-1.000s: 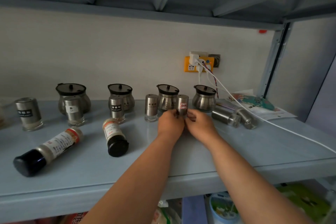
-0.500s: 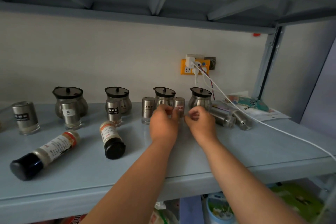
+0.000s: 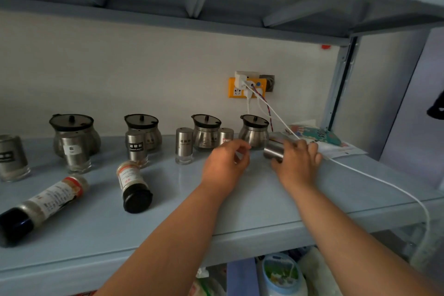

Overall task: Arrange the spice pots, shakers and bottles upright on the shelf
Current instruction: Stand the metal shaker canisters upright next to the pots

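Broadly, a pale blue shelf [image 3: 91, 235] is set against a white wall [image 3: 144, 74], and four lidded steel pots [image 3: 72, 132] are stood upright along its back. Two dark-capped bottles [image 3: 45, 202] are laid on their sides at front left. A steel shaker [image 3: 274, 150], lying beside the rightmost pot [image 3: 254, 133], is grasped by the right hand [image 3: 296, 163], fingers [image 3: 303, 146] curled over it. The left hand [image 3: 225, 163] is held half-curled; whether anything is pinched in its fingers cannot be told.
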Motion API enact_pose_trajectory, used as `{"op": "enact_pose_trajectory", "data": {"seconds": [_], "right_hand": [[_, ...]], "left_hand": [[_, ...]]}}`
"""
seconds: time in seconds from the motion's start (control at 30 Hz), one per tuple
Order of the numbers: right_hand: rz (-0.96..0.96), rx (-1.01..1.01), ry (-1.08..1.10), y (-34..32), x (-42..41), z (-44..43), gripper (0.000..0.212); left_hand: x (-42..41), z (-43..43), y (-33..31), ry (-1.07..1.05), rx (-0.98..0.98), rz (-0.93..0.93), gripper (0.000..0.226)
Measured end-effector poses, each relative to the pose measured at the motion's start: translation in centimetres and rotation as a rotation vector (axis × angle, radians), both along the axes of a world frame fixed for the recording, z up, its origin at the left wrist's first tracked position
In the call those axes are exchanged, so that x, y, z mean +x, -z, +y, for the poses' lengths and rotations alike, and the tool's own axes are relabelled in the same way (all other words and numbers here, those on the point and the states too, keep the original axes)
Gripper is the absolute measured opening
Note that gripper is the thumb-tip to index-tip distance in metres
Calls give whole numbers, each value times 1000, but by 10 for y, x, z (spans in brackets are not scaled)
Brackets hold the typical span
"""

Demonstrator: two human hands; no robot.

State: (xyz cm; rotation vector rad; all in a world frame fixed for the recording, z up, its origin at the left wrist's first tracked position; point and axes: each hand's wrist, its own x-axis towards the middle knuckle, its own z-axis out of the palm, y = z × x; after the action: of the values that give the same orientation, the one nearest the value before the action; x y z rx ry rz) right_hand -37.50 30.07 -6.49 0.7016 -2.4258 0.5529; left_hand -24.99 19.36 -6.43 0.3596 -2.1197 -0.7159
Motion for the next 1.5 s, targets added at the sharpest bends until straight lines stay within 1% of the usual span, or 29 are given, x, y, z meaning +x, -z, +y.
{"op": "enact_pose_trajectory", "data": {"seconds": [0.07, 0.17, 0.27, 0.37, 0.47, 0.5, 0.53, 0.6, 0.63, 0.67, 0.73, 0.83, 0.9, 1.0, 1.03, 1.13, 1.17, 1.2, 1.3, 1.4, 1.5], "right_hand": [[-28, 54, 28, -1, -2, -2, 49], [-87, 126, 81, 0, -4, -3, 42], [-78, 102, 83, 1, -5, -3, 34], [-34, 42, 14, 4, -2, -3, 35], [-3, -179, -128, 6, 2, -3, 41], [-48, -287, -219, 4, 5, -3, 43], [-152, -430, -343, 2, 9, -4, 44], [-469, -729, -574, -7, 23, -7, 41], [-602, -858, -653, -10, 31, -9, 38], [-695, -968, -713, -12, 36, -10, 35], [-811, -1128, -780, -16, 47, -11, 33], [-888, -1274, -828, -20, 58, -12, 28], [-928, -1318, -856, -20, 62, -12, 22], [-972, -1337, -884, -19, 67, -10, 31], [-977, -1331, -909, -18, 68, -9, 38], [-973, -1286, -1013, -19, 71, -5, 76], [-979, -1270, -1050, -19, 72, -5, 81], [-986, -1259, -1090, -19, 72, -4, 81], [-1005, -1261, -1190, -19, 73, -2, 67], [-1046, -1280, -1249, -19, 75, -1, 63], [-1093, -1280, -1347, -18, 74, 1, 58]], "left_hand": [[1, 2, 1, 51, -23, -24, 15], [3, 5, 1, 96, -33, -25, 13], [4, 7, 1, 123, -42, -23, 12], [5, 7, 0, 117, -3, -28, 10], [5, 7, -1, 127, 96, -29, 6], [5, 7, -2, 130, 127, -38, 5], [5, 8, -2, 126, 154, -52, 6], [5, 8, -3, 121, 211, -73, 12], [5, 8, -4, 131, 249, -72, 13], [6, 9, -5, 151, 295, -60, 12], [9, 11, -11, 205, 394, -12, 12], [15, 15, -21, 287, 535, 100, 13], [18, 16, -24, 310, 580, 171, 11], [20, 17, -26, 327, 612, 237, 6], [21, 17, -27, 338, 625, 247, 4], [23, 19, -30, 411, 648, 245, 8], [25, 19, -31, 440, 651, 237, 11], [26, 20, -32, 467, 652, 231, 14], [29, 20, -34, 529, 660, 212, 22], [30, 19, -34, 571, 657, 184, 38], [30, 19, -33, 618, 650, 191, 41]]}}
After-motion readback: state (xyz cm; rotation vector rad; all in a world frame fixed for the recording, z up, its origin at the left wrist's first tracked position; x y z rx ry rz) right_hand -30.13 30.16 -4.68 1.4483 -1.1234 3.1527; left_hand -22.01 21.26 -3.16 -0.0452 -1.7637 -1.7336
